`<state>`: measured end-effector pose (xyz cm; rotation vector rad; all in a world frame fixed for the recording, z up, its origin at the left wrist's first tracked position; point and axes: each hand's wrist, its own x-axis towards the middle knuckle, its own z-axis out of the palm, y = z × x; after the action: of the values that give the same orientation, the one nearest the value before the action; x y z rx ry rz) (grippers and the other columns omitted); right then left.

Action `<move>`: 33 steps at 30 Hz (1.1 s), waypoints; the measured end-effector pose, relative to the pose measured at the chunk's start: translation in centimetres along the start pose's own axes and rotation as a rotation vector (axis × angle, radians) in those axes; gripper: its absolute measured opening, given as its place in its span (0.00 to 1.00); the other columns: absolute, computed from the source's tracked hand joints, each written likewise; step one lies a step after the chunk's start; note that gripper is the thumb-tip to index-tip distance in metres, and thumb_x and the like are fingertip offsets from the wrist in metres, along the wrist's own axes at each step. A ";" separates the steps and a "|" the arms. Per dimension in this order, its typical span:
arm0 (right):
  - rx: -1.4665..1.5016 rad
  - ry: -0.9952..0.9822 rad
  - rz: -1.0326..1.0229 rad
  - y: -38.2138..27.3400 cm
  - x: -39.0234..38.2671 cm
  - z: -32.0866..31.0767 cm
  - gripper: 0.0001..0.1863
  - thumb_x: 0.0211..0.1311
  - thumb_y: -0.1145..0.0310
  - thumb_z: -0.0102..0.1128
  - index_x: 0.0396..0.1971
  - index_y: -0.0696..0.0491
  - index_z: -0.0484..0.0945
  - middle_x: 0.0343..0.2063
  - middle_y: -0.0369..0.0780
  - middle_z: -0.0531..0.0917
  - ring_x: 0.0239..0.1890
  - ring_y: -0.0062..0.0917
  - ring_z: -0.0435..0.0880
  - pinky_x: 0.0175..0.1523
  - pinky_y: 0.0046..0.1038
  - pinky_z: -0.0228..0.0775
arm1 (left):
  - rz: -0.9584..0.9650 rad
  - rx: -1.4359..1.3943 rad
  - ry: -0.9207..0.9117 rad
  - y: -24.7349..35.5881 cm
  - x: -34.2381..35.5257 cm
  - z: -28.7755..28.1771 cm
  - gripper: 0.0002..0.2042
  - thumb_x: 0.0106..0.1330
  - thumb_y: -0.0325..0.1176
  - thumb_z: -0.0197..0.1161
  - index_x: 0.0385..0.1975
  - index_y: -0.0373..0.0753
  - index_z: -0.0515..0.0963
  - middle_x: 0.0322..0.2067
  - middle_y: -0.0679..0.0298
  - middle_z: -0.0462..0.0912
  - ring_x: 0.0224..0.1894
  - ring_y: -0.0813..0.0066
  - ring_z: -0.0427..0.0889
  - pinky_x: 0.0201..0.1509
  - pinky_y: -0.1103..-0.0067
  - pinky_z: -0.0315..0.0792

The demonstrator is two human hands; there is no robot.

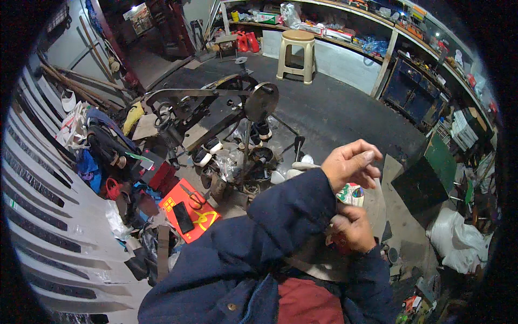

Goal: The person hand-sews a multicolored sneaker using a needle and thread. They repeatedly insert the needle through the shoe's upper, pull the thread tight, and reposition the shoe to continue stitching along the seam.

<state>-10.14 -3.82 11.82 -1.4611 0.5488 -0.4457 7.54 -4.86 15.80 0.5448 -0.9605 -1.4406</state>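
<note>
My left hand (352,164) is raised across my body, palm inward, with loosely curled, separated fingers and nothing in it. Just below it, my right hand (350,229) grips at the underside of my dark left sleeve (291,200) near the cuff. A colourful printed item (353,191) shows partly behind my hands, largely hidden. To the left, a red printed box (204,224) bears a black phone (182,216) and scissors (194,197).
A metal machine (261,100) stands ahead amid shoes (202,155) and parts. A stool (295,56) stands by shelving (324,29) at the back. A green board (437,162) and white sack (456,240) lie right. Clutter and long poles (70,81) line the left.
</note>
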 end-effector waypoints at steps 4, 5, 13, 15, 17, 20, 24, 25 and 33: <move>0.059 0.185 -0.153 1.1 1.4 -0.3 0.13 0.63 0.69 0.60 0.45 0.58 0.81 0.35 0.37 0.84 0.38 0.22 0.82 0.44 0.27 0.76 | 0.011 -0.091 -0.217 0.7 -3.0 6.1 0.14 0.75 0.43 0.54 0.49 0.38 0.73 0.33 0.59 0.82 0.31 0.72 0.84 0.37 0.77 0.78; 0.061 0.118 -0.148 1.1 1.6 0.0 0.13 0.63 0.68 0.60 0.44 0.58 0.81 0.35 0.37 0.84 0.38 0.22 0.82 0.45 0.27 0.76 | -0.017 -0.146 -0.311 0.6 -3.9 7.4 0.14 0.76 0.42 0.53 0.47 0.38 0.73 0.31 0.59 0.81 0.29 0.73 0.84 0.36 0.79 0.78; 0.068 -0.290 -0.166 0.5 2.3 2.6 0.14 0.66 0.61 0.59 0.43 0.55 0.81 0.35 0.36 0.84 0.42 0.23 0.83 0.50 0.27 0.75 | -0.044 -0.464 -0.436 -0.3 -5.7 11.4 0.25 0.75 0.54 0.47 0.44 0.33 0.73 0.32 0.57 0.81 0.33 0.72 0.83 0.35 0.78 0.78; 0.010 -0.184 -0.153 0.6 2.3 2.7 0.14 0.66 0.59 0.59 0.42 0.55 0.81 0.36 0.36 0.84 0.43 0.23 0.83 0.51 0.27 0.75 | -0.123 -0.127 -0.349 -0.2 -5.5 10.7 0.24 0.73 0.54 0.51 0.46 0.34 0.74 0.33 0.57 0.82 0.32 0.70 0.83 0.38 0.77 0.75; -0.058 -0.076 -0.254 1.0 2.0 3.0 0.11 0.66 0.64 0.59 0.41 0.55 0.80 0.36 0.35 0.82 0.43 0.21 0.81 0.50 0.27 0.74 | 0.369 0.890 -0.346 0.4 -5.6 9.4 0.13 0.63 0.35 0.65 0.45 0.40 0.78 0.36 0.62 0.83 0.36 0.72 0.83 0.41 0.74 0.73; -0.153 0.110 -0.399 1.3 1.5 3.2 0.06 0.67 0.70 0.58 0.40 0.55 0.79 0.37 0.34 0.81 0.44 0.18 0.78 0.48 0.27 0.72 | 0.553 0.887 -0.231 1.9 -4.8 5.8 0.13 0.64 0.40 0.63 0.45 0.41 0.79 0.36 0.59 0.84 0.35 0.66 0.83 0.42 0.71 0.74; 0.037 -0.117 -0.072 0.7 1.5 3.3 0.11 0.72 0.70 0.52 0.46 0.60 0.76 0.40 0.34 0.80 0.46 0.19 0.76 0.55 0.26 0.68 | 0.477 -0.518 0.007 4.0 -4.6 1.4 0.23 0.74 0.54 0.47 0.51 0.43 0.78 0.35 0.60 0.81 0.29 0.67 0.76 0.39 0.68 0.70; 0.108 -0.161 -0.112 0.4 1.5 3.5 0.12 0.73 0.69 0.51 0.47 0.60 0.75 0.41 0.35 0.80 0.47 0.19 0.76 0.56 0.26 0.67 | 0.516 -0.597 0.096 4.2 -4.6 0.7 0.24 0.75 0.55 0.45 0.52 0.42 0.77 0.34 0.62 0.78 0.27 0.70 0.73 0.38 0.68 0.67; 0.086 -0.277 -0.240 -1.0 1.8 4.4 0.36 0.63 0.65 0.63 0.68 0.58 0.58 0.60 0.44 0.71 0.63 0.29 0.70 0.67 0.33 0.61 | 0.519 -0.595 -0.057 3.5 -5.5 -0.9 0.26 0.75 0.59 0.42 0.52 0.45 0.78 0.39 0.58 0.82 0.29 0.68 0.73 0.41 0.65 0.66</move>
<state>-6.05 -1.40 12.82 -1.4812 0.1321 -0.4397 11.04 0.60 16.97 -0.1791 -0.6055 -1.1843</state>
